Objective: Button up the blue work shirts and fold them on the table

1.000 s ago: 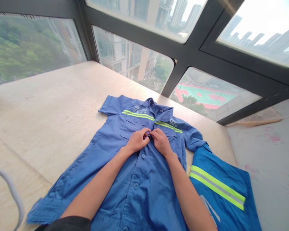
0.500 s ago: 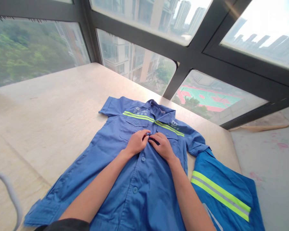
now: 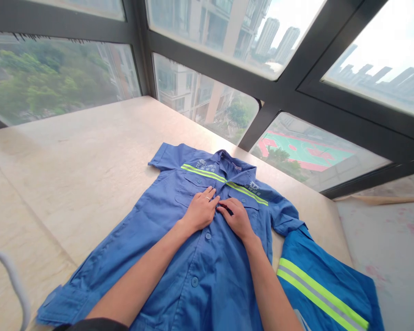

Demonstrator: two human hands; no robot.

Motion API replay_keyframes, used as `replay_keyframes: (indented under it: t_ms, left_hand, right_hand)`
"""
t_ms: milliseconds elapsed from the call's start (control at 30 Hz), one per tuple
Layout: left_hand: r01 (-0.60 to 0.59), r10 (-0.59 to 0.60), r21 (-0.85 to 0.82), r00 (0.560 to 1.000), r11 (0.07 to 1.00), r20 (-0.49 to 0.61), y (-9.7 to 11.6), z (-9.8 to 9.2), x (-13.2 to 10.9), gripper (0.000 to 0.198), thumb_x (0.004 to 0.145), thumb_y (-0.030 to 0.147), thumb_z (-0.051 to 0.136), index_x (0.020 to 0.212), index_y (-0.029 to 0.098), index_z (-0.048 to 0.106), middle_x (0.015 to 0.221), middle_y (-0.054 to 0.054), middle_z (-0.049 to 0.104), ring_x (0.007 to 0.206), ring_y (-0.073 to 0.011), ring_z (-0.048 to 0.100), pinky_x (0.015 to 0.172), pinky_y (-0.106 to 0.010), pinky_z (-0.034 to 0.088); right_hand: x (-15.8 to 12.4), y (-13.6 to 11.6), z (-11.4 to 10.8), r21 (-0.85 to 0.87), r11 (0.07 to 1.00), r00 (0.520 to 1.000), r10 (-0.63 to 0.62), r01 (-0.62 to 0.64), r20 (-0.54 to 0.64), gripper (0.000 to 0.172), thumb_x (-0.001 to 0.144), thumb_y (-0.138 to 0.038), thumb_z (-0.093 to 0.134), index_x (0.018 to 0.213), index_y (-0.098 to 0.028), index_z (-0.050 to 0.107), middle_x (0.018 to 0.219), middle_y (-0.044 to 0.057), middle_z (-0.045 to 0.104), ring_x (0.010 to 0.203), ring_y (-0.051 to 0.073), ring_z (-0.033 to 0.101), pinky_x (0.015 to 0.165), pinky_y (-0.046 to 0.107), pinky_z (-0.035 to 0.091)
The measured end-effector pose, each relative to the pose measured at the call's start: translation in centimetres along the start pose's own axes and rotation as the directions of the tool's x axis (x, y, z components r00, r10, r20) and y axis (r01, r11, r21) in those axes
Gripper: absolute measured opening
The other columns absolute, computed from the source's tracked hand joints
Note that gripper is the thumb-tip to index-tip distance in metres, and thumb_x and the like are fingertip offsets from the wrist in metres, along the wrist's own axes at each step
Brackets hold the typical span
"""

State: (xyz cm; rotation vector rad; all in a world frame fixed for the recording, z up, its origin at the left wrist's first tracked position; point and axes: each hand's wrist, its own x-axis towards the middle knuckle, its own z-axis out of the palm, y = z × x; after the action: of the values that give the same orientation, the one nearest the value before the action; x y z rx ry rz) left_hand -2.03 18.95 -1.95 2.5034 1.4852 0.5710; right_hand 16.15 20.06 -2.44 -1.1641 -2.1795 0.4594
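Observation:
A blue short-sleeved work shirt [image 3: 165,257] with a yellow-green reflective chest stripe lies face up on a beige stone ledge [image 3: 76,156]. My left hand [image 3: 202,211] lies on the shirt's chest beside the button placket, fingers stretched and close together, a ring on one finger. My right hand [image 3: 236,216] rests just to its right, fingers curled and pinching the placket fabric near an upper button. The two hands nearly touch.
A second, brighter blue garment [image 3: 326,294] with a reflective stripe lies at the lower right. A grey curved tube [image 3: 15,280] shows at the lower left edge. Dark-framed windows [image 3: 283,110] run along the ledge's far side, and paint-stained flooring [image 3: 393,239] is at the right.
My left hand has gone from pinching the placket to lying flat on the shirt. The view has tilted up a little, so the shirt sits lower in the picture.

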Motion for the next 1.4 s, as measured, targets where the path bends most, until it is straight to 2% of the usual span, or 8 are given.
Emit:
replay_keyframes:
  t_ms: [300,533,700,900,1033,1133,1233,1400]
  left_hand:
    - [0.015,-0.016,0.071,1.000,0.997,0.004,0.3,-0.1,-0.2,0.049,0.095,0.029,0.042,0.141,0.015,0.050,0.153,-0.017,0.041,0.148,-0.0310,0.022,0.117,-0.048,0.026]
    - [0.022,-0.022,0.059,1.000,0.998,0.005,0.1,0.4,-0.2,0.056,0.096,0.046,0.041,0.143,0.016,0.048,0.154,-0.016,0.039,0.146,-0.0318,0.027,0.119,-0.050,0.022]
    - [0.013,-0.013,0.055,1.000,0.998,0.006,-0.6,0.7,-0.8,0.069,0.093,0.060,0.041,0.146,0.017,0.044,0.155,-0.016,0.037,0.147,-0.0320,0.026,0.119,-0.050,0.022]
    - [0.015,-0.021,0.079,0.997,0.997,0.080,-0.8,0.1,-0.6,0.074,0.090,0.066,0.042,0.146,0.018,0.044,0.154,-0.016,0.039,0.145,-0.0325,0.029,0.117,-0.050,0.024]
    - [0.055,-0.066,0.103,0.992,0.993,0.104,-0.2,-1.9,1.6,0.055,0.095,0.056,0.040,0.124,0.016,0.064,0.131,-0.018,0.061,0.127,-0.0331,0.052,0.103,-0.047,0.042]
    - [0.159,-0.163,0.099,0.986,0.982,0.042,0.1,-3.0,4.5,0.037,0.097,0.038,0.042,0.105,0.015,0.069,0.102,-0.016,0.071,0.104,-0.0291,0.063,0.090,-0.041,0.049]
    - [0.232,-0.231,0.001,0.972,0.973,-0.042,-0.1,-2.8,7.3,0.028,0.093,0.021,0.046,0.112,0.017,0.066,0.106,-0.012,0.069,0.100,-0.0239,0.064,0.088,-0.034,0.049]
    - [0.272,-0.268,-0.042,0.960,0.961,0.081,-1.0,-0.7,9.7,0.027,0.089,0.018,0.051,0.110,0.018,0.069,0.109,-0.012,0.065,0.097,-0.0228,0.066,0.083,-0.031,0.051]
  right_hand:
    - [0.0,0.4,0.4,0.031,0.999,0.998,0.045,-0.043,-0.046,0.028,0.097,-0.036,0.050,0.117,-0.020,0.061,0.094,0.007,0.065,0.084,0.021,0.061,0.085,0.038,0.049]
    - [-0.1,1.5,1.6,-0.270,0.933,0.958,0.180,-0.237,-0.222,0.050,0.098,-0.042,0.043,0.138,-0.012,0.049,0.138,0.023,0.050,0.132,0.032,0.043,0.106,0.053,0.038]
    - [-0.4,1.6,1.3,-0.445,0.859,0.966,0.249,-0.253,-0.067,0.055,0.099,-0.045,0.042,0.144,-0.013,0.045,0.151,0.022,0.039,0.143,0.034,0.031,0.114,0.059,0.023]
    - [-0.8,2.1,-0.4,-0.474,0.855,0.956,0.280,-0.210,0.083,0.059,0.098,-0.048,0.044,0.148,-0.018,0.040,0.157,0.017,0.033,0.146,0.032,0.029,0.116,0.056,0.023]
    - [0.2,2.2,-1.6,-0.433,0.883,0.957,0.259,-0.179,0.133,0.058,0.094,-0.044,0.055,0.143,-0.016,0.046,0.149,0.021,0.044,0.139,0.033,0.041,0.111,0.053,0.035]
    - [2.0,1.6,-2.7,-0.361,0.914,0.971,0.227,-0.187,0.072,0.052,0.092,-0.030,0.056,0.141,-0.015,0.048,0.136,0.020,0.056,0.126,0.030,0.054,0.102,0.047,0.046]
    - [3.9,0.7,-3.5,-0.314,0.932,0.983,0.184,-0.180,-0.016,0.050,0.090,-0.017,0.050,0.140,-0.016,0.048,0.130,0.015,0.059,0.117,0.027,0.059,0.096,0.042,0.051]
    - [6.6,0.7,-3.0,-0.339,0.937,0.994,0.101,-0.078,0.050,0.054,0.084,-0.005,0.047,0.134,-0.023,0.054,0.136,0.009,0.056,0.113,0.025,0.060,0.089,0.036,0.053]
